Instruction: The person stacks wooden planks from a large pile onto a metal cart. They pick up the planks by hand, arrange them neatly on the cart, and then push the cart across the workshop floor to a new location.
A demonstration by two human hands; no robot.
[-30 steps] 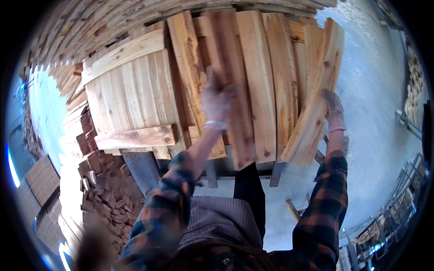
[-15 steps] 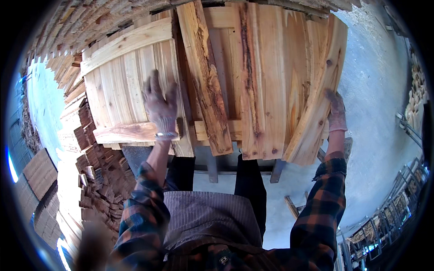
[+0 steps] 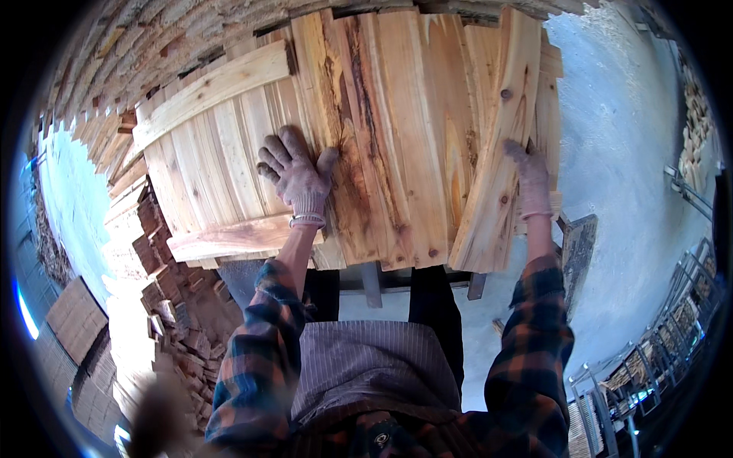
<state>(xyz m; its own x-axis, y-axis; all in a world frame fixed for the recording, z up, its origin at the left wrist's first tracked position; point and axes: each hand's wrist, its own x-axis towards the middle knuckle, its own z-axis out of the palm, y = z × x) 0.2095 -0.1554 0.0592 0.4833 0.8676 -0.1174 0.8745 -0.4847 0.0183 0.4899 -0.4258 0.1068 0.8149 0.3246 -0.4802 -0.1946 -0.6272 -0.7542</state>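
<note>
To my eye, the long knotted tan wooden board (image 3: 500, 153) looks matt and smooth, the dark-streaked brown wooden board (image 3: 372, 130) rougher-grained. Both pinkish-grey gloves (image 3: 301, 183) are matt knitted cloth, the striped purple-grey apron (image 3: 374, 366) matt woven cloth; the pale blue-grey floor (image 3: 618, 153) shines faintly.

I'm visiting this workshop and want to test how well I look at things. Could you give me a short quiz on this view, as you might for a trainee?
1. True or false: the fingers of the person's left hand are spread apart over the boards.
2. Which hand is at the edge of the slanted board?
A) the left hand
B) the right hand
C) neither hand
3. Fill in the missing word: the person's apron is patterned with thin pale ____.

Key: 1. true; 2. B; 3. stripes
</note>
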